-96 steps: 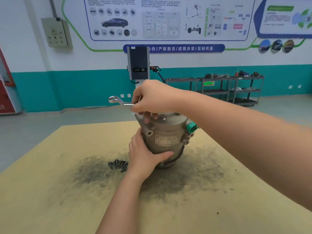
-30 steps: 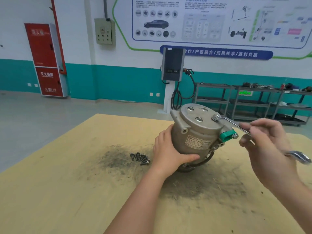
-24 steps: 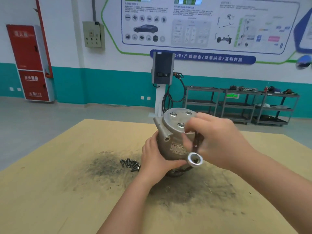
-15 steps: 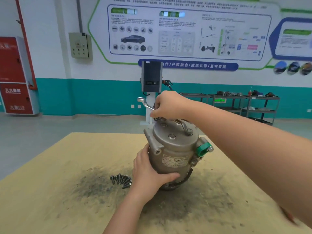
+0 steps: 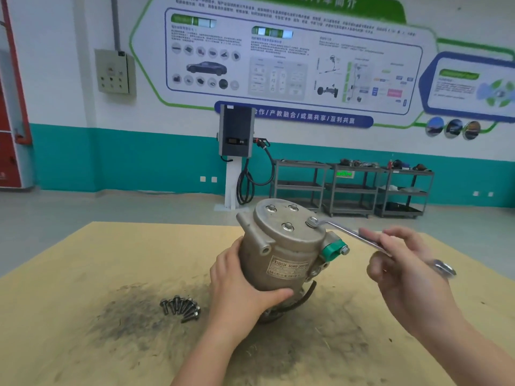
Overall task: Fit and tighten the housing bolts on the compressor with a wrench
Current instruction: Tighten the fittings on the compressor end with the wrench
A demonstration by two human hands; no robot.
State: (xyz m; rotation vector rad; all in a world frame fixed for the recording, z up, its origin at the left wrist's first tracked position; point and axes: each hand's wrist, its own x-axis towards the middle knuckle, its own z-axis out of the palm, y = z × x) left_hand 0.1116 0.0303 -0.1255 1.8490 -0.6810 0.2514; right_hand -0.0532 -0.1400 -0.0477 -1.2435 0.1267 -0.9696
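Compressor (image 5: 281, 254): stands tilted on the desk (image 5: 83, 274), round end cap facing up and toward the camera; its base is hidden behind the left hand.
Bolts in cap: three heads plain on the cap; a fourth sits under the wrench ring, head not visible.
Wrench (image 5: 351, 235): ring end on the cap's right edge bolt, shaft running right and down; its far end is blurred past the right hand.
Left hand (image 5: 239, 291): fingers and thumb wrapped round the compressor's lower body, gripping it.
Right hand (image 5: 401, 268): fingers curled, pinching the wrench shaft mid-length; fingertips blurred.
Spare bolts (image 5: 182, 307): small cluster lying on the desk, just left of the left hand; count hard to make out.
Label (image 5: 289, 267): plate on the compressor's side, text partly readable, right end cut off by the curve.
Desk: dark grimy smudges around the compressor.
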